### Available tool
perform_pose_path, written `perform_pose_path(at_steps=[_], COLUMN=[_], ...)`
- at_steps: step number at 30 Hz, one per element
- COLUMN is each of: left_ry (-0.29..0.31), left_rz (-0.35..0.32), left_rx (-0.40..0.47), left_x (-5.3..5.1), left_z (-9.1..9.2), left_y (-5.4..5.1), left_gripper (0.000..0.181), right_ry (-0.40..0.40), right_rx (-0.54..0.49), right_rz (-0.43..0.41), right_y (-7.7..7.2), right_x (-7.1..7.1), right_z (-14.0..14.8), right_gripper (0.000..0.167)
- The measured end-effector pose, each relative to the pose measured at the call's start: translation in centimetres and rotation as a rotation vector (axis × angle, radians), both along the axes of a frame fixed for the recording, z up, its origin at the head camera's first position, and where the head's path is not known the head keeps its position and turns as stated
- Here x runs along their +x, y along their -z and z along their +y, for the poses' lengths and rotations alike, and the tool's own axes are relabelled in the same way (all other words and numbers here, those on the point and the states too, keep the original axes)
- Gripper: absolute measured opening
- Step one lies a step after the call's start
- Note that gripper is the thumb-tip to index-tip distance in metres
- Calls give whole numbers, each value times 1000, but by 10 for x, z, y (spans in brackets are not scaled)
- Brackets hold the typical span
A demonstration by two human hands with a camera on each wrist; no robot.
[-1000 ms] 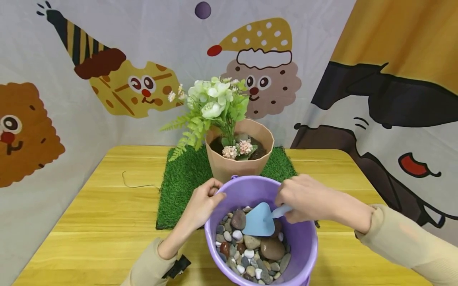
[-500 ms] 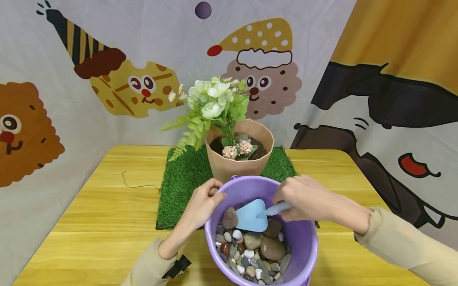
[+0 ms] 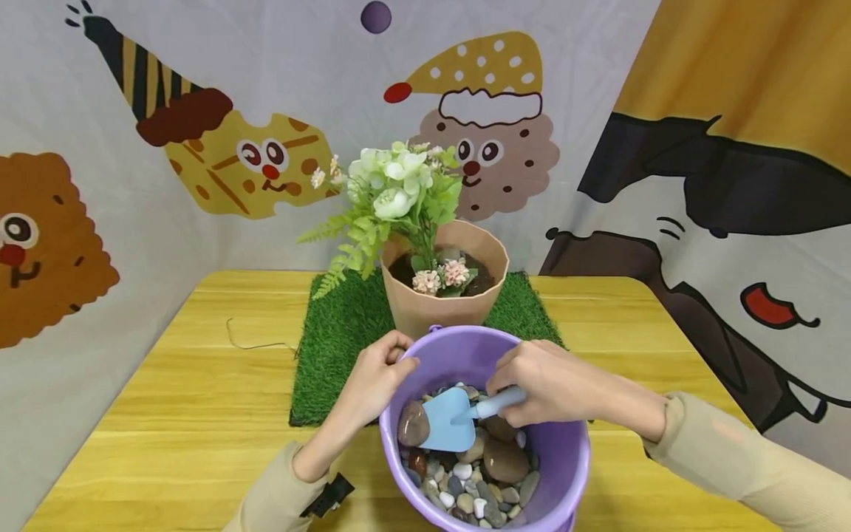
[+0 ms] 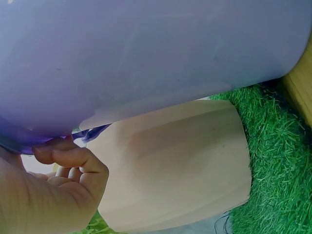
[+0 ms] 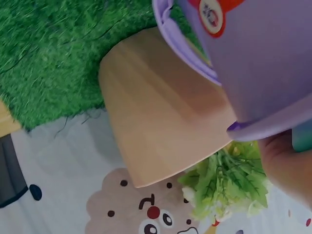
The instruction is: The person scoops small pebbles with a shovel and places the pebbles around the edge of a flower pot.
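Observation:
My right hand point(image 3: 541, 380) grips the handle of a light blue toy shovel point(image 3: 452, 421) inside the purple bucket point(image 3: 578, 473). The shovel's blade tip touches a large wet brown stone point(image 3: 414, 424) by the bucket's left wall. Several mixed pebbles point(image 3: 472, 488) and larger stones lie on the bucket's bottom, partly behind the blade. At the bucket's left rim my left hand point(image 3: 380, 377) pinches the edge between thumb and curled fingers; the left wrist view also has this hand point(image 4: 63, 185) at the rim.
Right behind the bucket stands a peach flowerpot point(image 3: 425, 314) with soil, white flowers point(image 3: 395, 177) and fern leaves. Under it lies a green turf mat point(image 3: 339, 347). A thin dark wire point(image 3: 259, 346) lies on the wooden table point(image 3: 199, 384) at the left.
The shovel and my right hand have moved left and lower in the bucket. The large brown stone has shifted left to the wall. My left hand stays on the rim.

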State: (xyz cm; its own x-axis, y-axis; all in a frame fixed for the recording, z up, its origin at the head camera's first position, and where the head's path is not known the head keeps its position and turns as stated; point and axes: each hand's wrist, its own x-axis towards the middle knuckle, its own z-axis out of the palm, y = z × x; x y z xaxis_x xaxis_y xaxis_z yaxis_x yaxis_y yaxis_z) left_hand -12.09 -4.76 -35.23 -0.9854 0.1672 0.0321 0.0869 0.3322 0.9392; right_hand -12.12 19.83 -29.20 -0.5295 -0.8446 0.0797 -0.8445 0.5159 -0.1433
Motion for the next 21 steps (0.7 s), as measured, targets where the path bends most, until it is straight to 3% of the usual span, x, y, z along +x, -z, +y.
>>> perform_pose_path(at_steps=[7, 21], left_ry=[14, 3], left_rz=[8, 12], left_rx=[5, -1], left_x=[0, 1], left_z=[0, -1], left_y=[0, -1], left_gripper=[13, 13], right_ry=[-37, -138], right_rx=[-30, -136], right_rz=[-20, -97], right_y=[2, -3], right_x=[-3, -8], right_z=[1, 10], right_gripper=[13, 16])
